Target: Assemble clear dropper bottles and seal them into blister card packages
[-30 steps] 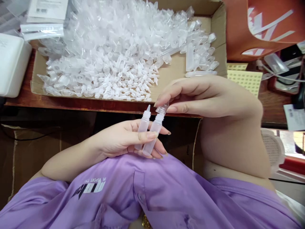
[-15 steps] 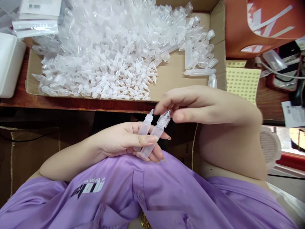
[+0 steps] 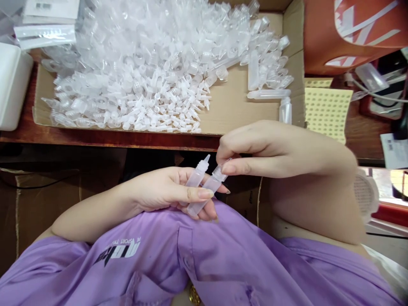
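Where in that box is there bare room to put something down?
The box shows bare cardboard between the white tips and the loose bottles, just beyond the right hand. Its left side is crowded with heaped clear caps.

bright, fairly even light washes the heaped plastic parts (image 3: 143,55) almost white, blurring their outlines; glare streaks the clear packet (image 3: 44,36). the held tubes (image 3: 211,184) look soft-edged. deep shadow lies below the tabletop (image 3: 363,131). wide-angle distortion stretches the purple sleeves (image 3: 47,263) toward both bottom corners.

Orange container (image 3: 320,36), yellow dotted sheet (image 3: 328,112), white box (image 3: 11,87) at left
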`<move>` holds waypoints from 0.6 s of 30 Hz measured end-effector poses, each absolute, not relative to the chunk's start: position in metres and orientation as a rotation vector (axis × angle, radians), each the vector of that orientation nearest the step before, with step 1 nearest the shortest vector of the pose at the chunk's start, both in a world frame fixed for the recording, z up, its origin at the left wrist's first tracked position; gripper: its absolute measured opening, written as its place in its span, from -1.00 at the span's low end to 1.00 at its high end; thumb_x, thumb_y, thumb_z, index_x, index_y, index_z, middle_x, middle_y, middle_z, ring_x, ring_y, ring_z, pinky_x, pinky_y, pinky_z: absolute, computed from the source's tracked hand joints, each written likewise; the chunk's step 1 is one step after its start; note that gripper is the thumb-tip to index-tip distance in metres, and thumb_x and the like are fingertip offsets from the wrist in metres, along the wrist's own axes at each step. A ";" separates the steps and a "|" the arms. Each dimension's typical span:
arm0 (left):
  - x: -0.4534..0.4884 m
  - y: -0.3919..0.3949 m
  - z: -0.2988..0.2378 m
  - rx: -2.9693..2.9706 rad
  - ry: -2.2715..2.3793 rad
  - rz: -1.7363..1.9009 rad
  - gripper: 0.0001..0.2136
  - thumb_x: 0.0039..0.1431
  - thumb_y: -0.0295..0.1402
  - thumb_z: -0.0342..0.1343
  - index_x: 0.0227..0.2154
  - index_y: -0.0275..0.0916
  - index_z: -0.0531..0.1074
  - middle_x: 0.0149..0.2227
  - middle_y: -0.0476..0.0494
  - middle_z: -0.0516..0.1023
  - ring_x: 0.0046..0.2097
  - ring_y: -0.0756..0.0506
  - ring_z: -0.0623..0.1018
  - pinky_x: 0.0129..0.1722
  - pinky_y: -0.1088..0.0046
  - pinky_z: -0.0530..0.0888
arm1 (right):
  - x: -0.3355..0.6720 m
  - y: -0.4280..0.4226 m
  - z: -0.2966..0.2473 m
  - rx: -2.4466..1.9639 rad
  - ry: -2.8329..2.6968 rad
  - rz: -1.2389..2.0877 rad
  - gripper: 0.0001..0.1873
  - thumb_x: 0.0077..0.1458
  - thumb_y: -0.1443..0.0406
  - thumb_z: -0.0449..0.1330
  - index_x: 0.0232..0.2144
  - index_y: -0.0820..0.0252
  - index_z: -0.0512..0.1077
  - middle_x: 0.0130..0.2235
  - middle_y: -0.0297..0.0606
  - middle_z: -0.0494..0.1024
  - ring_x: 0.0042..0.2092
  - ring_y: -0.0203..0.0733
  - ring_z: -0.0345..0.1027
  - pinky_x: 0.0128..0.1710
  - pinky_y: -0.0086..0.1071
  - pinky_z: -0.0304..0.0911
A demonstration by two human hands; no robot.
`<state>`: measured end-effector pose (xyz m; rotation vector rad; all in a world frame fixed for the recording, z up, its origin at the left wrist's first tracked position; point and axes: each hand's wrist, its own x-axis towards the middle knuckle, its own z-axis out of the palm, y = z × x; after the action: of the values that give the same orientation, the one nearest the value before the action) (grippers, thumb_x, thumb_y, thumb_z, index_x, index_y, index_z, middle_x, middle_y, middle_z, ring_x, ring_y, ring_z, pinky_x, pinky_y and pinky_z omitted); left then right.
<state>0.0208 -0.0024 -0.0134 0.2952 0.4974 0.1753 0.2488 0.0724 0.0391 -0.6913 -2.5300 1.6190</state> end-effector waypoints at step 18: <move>0.021 0.000 -0.009 0.423 0.544 0.164 -0.74 0.05 -0.18 0.39 -0.44 -0.32 0.59 -0.44 -0.10 0.58 -0.41 0.05 0.53 -0.33 0.57 0.44 | 0.243 0.067 0.035 -0.585 -2.554 1.588 -0.70 0.29 0.11 0.15 -0.34 0.22 0.49 -0.43 -0.31 0.51 -0.40 -0.35 0.36 -0.39 -0.49 0.26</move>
<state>0.0212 -0.0004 -0.0094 0.4233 0.5436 0.1636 0.2432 0.0672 0.0347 -0.5855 -2.5537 1.5878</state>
